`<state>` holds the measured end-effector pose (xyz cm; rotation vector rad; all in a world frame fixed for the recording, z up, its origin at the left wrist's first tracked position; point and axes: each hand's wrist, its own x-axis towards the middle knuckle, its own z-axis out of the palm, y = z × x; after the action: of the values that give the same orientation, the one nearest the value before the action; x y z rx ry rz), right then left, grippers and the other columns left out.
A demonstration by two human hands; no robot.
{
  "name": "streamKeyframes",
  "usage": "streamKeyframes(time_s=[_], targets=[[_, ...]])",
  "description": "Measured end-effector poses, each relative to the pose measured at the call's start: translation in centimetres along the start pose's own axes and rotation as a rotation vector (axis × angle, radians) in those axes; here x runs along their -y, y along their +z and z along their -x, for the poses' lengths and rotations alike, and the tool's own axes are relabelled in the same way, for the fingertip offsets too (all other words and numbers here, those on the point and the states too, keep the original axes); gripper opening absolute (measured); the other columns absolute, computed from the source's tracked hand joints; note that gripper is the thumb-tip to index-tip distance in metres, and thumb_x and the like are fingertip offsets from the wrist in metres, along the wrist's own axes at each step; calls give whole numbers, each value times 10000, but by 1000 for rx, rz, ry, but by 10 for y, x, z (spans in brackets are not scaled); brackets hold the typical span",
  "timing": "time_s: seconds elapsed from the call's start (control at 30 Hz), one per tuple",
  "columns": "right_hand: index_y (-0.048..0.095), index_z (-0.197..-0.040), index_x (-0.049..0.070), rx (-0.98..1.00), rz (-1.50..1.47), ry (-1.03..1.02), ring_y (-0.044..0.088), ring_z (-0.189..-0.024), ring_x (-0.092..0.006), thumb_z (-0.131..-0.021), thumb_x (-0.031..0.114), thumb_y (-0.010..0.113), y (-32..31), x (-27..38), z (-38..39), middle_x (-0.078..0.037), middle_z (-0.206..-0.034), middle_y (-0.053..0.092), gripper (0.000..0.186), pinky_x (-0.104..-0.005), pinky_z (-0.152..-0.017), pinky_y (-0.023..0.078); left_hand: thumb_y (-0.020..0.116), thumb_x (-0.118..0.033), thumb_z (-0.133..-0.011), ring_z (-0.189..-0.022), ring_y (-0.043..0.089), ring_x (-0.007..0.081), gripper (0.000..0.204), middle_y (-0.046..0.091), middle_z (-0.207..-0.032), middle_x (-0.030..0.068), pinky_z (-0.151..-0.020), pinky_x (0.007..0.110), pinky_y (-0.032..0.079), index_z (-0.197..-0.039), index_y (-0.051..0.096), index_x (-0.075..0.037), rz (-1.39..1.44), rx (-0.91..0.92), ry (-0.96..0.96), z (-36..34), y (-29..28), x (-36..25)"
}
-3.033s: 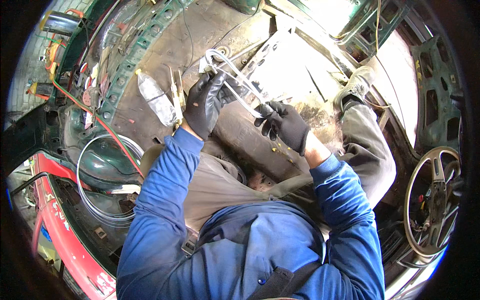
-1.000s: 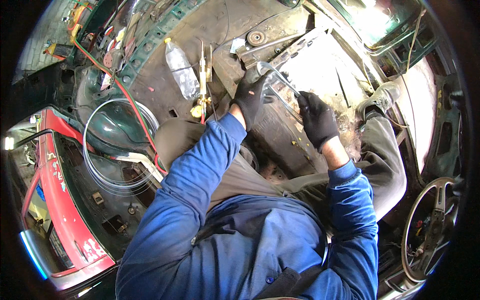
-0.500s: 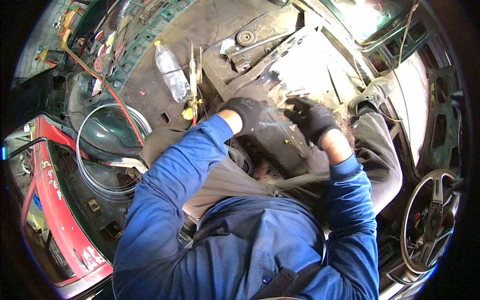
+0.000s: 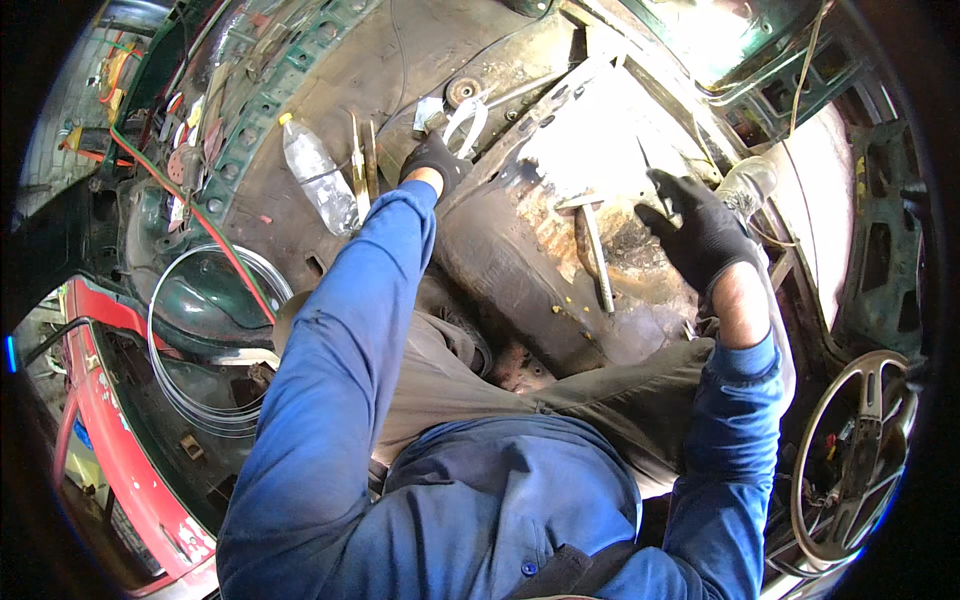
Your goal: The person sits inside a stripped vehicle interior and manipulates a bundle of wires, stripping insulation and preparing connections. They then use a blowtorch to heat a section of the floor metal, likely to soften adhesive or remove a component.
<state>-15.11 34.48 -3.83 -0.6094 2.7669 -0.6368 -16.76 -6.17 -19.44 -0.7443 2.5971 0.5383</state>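
My left hand (image 4: 434, 166), in a black glove, reaches far forward over the brown floor panel. It is closed on a pale, curved, see-through piece that looks like safety glasses (image 4: 466, 122). A brass gas torch (image 4: 358, 165) and a clear plastic bottle (image 4: 318, 172) with a yellow cap lie just left of that hand. My right hand (image 4: 702, 228), gloved too, hovers over the right side of the brightly lit, rusty metal panel (image 4: 560, 215). Its fingers are apart and nothing shows in them. Between my hands a hammer (image 4: 594, 248) rests on the panel.
A steel bar (image 4: 525, 88) and a small round wheel (image 4: 463, 92) lie at the far side. Red and green hoses (image 4: 235, 245) and a coil of wire (image 4: 160, 335) are at left. A steering wheel (image 4: 805, 470) stands at right, a red car body part (image 4: 125, 430) at lower left.
My hands have moved apart: the left went forward and left with the clear glasses-like piece, the right went right. The hammer, mostly covered before, now shows fully.
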Motion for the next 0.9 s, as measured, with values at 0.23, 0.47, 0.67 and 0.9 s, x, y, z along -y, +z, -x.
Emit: streamKeyframes(time_s=[0.23, 0.47, 0.67, 0.9], targets=[[658, -1356, 44, 57, 31, -114, 688, -1054, -426, -965, 401, 738, 3, 15, 0, -237, -1131, 712, 536, -510, -924, 548, 843, -517, -809, -1404, 574, 337, 887, 562, -1551, 174, -1142, 463, 484, -1535, 518, -124, 32, -74, -126, -80, 65, -25], [673, -1354, 101, 5, 83, -78, 696, -1035, -418, -962, 365, 748, -14, 6, -7, -216, -1116, 712, 478, -506, -877, 559, 791, -507, -881, -1389, 578, 376, 806, 578, -1519, 237, -1176, 459, 447, -1494, 559, -38, -86, 24, -63, -88, 91, -34], [608, -1451, 67, 86, -23, 12, 694, -1190, -334, -983, 266, 759, -22, -4, -7, -209, -1301, 695, 530, -426, -1012, 546, 785, -623, -841, -1461, 506, 391, 954, 518, -1573, 254, -1217, 476, 408, -1530, 527, -16, -241, -24, 86, -90, 79, -31], [607, -1475, 91, -81, -98, -45, 720, -1102, -284, -1001, 271, 748, -40, -16, 5, -206, -1235, 737, 526, -399, -961, 551, 649, -674, -907, -1415, 553, 391, 834, 560, -1534, 245, -1179, 475, 431, -1473, 598, -64, -387, 81, 168, -104, -25, 11]])
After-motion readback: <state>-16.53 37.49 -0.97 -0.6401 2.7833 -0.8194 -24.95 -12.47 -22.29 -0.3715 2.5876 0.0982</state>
